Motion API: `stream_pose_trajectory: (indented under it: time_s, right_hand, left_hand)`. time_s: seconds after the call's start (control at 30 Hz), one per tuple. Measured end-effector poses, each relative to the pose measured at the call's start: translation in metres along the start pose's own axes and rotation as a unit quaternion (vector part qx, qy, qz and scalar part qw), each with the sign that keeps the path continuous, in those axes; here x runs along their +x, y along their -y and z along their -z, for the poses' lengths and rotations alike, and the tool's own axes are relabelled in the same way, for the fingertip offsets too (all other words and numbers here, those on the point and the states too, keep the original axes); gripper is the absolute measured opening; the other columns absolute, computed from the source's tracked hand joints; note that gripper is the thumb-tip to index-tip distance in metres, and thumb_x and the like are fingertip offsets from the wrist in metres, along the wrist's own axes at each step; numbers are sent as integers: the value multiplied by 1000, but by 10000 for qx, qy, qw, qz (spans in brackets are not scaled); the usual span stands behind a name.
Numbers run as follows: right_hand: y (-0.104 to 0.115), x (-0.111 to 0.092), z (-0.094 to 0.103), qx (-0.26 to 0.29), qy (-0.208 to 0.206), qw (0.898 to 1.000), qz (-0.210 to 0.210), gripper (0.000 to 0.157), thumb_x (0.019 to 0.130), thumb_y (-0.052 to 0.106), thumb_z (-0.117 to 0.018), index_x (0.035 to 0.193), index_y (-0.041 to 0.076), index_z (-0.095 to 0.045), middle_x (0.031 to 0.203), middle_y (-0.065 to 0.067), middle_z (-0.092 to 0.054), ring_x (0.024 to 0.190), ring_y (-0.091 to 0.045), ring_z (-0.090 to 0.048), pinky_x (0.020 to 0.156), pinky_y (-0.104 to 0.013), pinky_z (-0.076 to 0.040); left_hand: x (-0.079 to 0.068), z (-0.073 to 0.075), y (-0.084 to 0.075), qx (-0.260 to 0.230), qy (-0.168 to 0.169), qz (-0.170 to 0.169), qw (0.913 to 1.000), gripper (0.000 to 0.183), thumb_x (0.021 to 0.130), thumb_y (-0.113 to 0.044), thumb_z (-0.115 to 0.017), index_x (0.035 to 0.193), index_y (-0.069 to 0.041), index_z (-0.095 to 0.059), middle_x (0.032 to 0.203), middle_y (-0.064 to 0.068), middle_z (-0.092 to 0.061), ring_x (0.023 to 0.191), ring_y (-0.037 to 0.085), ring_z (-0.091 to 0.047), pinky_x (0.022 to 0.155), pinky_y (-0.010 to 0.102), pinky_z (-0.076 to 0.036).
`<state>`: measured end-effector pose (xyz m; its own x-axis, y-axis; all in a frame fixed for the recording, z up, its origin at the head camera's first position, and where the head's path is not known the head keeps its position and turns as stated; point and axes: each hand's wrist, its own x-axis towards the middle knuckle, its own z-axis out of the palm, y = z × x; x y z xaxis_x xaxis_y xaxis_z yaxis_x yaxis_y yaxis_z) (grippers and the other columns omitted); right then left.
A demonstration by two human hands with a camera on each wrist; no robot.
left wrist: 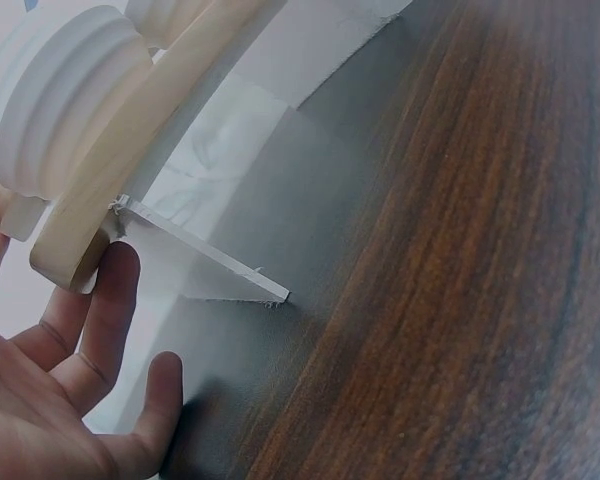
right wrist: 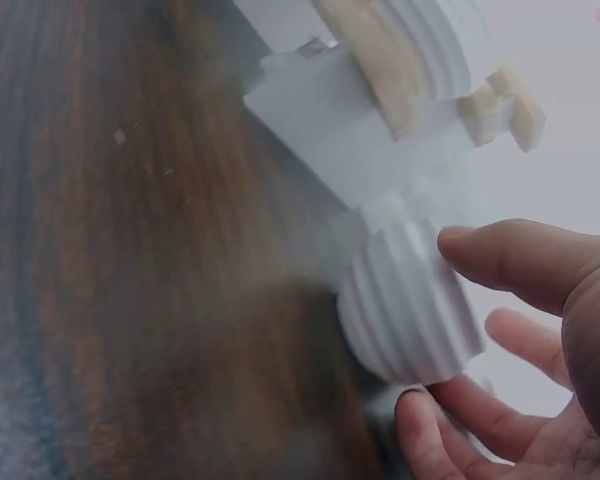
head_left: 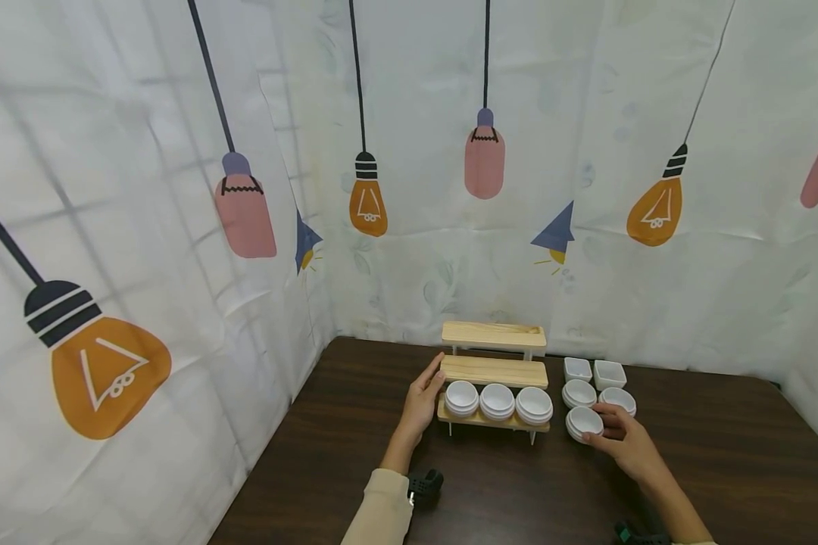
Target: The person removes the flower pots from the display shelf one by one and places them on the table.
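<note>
A three-tier wooden rack (head_left: 494,369) with clear supports stands on the table, its lowest tier carrying three round white bowls (head_left: 497,401) with ridged sides. At the rack's left end, my left hand (head_left: 420,401) holds the edge, with fingertips against the end of a wooden board (left wrist: 130,150) in the left wrist view. To the right of the rack, my right hand (head_left: 627,443) grips a round white ridged bowl (head_left: 584,424), thumb on one side and fingers on the other. The same bowl (right wrist: 410,305) shows between thumb and fingers in the right wrist view.
Behind the gripped bowl are two more round white bowls (head_left: 579,393) and two square white dishes (head_left: 610,374). The rack's upper tiers (head_left: 493,334) carry nothing. A printed white curtain (head_left: 409,280) borders the dark wooden table (head_left: 511,492) at the back and left.
</note>
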<state>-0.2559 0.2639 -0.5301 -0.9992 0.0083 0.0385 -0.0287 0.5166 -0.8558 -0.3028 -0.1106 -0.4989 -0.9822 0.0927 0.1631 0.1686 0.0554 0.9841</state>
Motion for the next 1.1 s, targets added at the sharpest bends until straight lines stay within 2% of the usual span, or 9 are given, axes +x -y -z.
stream_pose_trajectory:
  time_s: [0.17, 0.27, 0.33, 0.4, 0.53, 0.8, 0.93, 1.0, 1.1]
  right_hand:
    - [9, -2, 4, -215, -203, 9995, 105, 61, 93, 18, -77, 142, -4, -48, 135, -36, -57, 114, -43, -62, 74, -20, -50]
    - [15, -4, 5, -453, -432, 9977, 242, 60, 93, 21, -77, 142, -3, -51, 137, -34, -57, 120, -46, -59, 76, -18, -49]
    - [21, -6, 3, -534, -622, 9959, 377, 57, 93, 22, -77, 140, -2, -54, 137, -31, -59, 118, -41, -60, 78, -17, -49]
    - [28, -8, 1, -483, -744, 9945, 555, 54, 93, 22, -77, 137, -2, -57, 136, -27, -61, 114, -26, -62, 82, -16, -50]
    - [41, -9, -7, -236, -775, 9934, 818, 51, 95, 24, -75, 138, 2, -57, 135, -20, -61, 107, 1, -56, 85, -18, -51]
    - [59, -8, -24, 352, -570, 9911, 1147, 48, 95, 20, -75, 137, 5, -57, 123, 10, -60, 105, 9, -54, 87, -18, -51]
    - [63, -7, -34, 391, -554, 9911, 1148, 48, 94, 19, -76, 136, 5, -58, 127, -2, -62, 106, 9, -53, 88, -22, -53]
    - [64, -6, -39, 391, -530, 9920, 1080, 50, 93, 19, -77, 137, 4, -57, 131, -10, -62, 108, 1, -55, 89, -25, -53]
    - [65, -5, -46, 353, -477, 9936, 960, 53, 93, 21, -77, 139, 4, -55, 136, -16, -61, 112, -13, -57, 91, -28, -52]
  left_hand:
    - [0, -1, 0, 23, 0, 19, 10000, 47, 110, -22, -48, 157, -19, -43, 158, 14, -47, 134, 32, -54, 115, 54, -39]
    - [-1, -1, 1, 16, -26, 25, 10000, 47, 110, -22, -48, 157, -19, -44, 157, 14, -48, 133, 31, -54, 115, 54, -39]
    - [-1, -2, 1, -2, -25, 15, 10000, 47, 110, -22, -48, 157, -19, -44, 157, 13, -48, 134, 32, -53, 115, 54, -39]
    - [0, -2, 2, -48, -23, 8, 10000, 47, 110, -21, -48, 156, -19, -44, 158, 13, -47, 136, 33, -52, 116, 55, -38]
    - [0, -3, 2, -93, -53, -13, 9999, 47, 110, -21, -48, 156, -19, -45, 159, 11, -45, 141, 32, -47, 117, 55, -36]
    - [2, -1, 4, -29, -32, 15, 10000, 47, 110, -21, -49, 156, -19, -45, 161, 11, -43, 147, 33, -42, 118, 55, -34]
    - [11, -1, 20, 18, -70, 59, 10000, 47, 110, -23, -48, 157, -21, -44, 161, 10, -43, 143, 32, -44, 117, 55, -36]
    - [15, -2, 30, 37, -116, 86, 9999, 47, 110, -26, -48, 157, -24, -44, 161, 8, -43, 141, 29, -45, 116, 54, -37]
    - [17, -2, 35, 39, -178, 83, 9998, 47, 109, -31, -49, 156, -30, -44, 160, 5, -46, 138, 26, -48, 116, 52, -37]
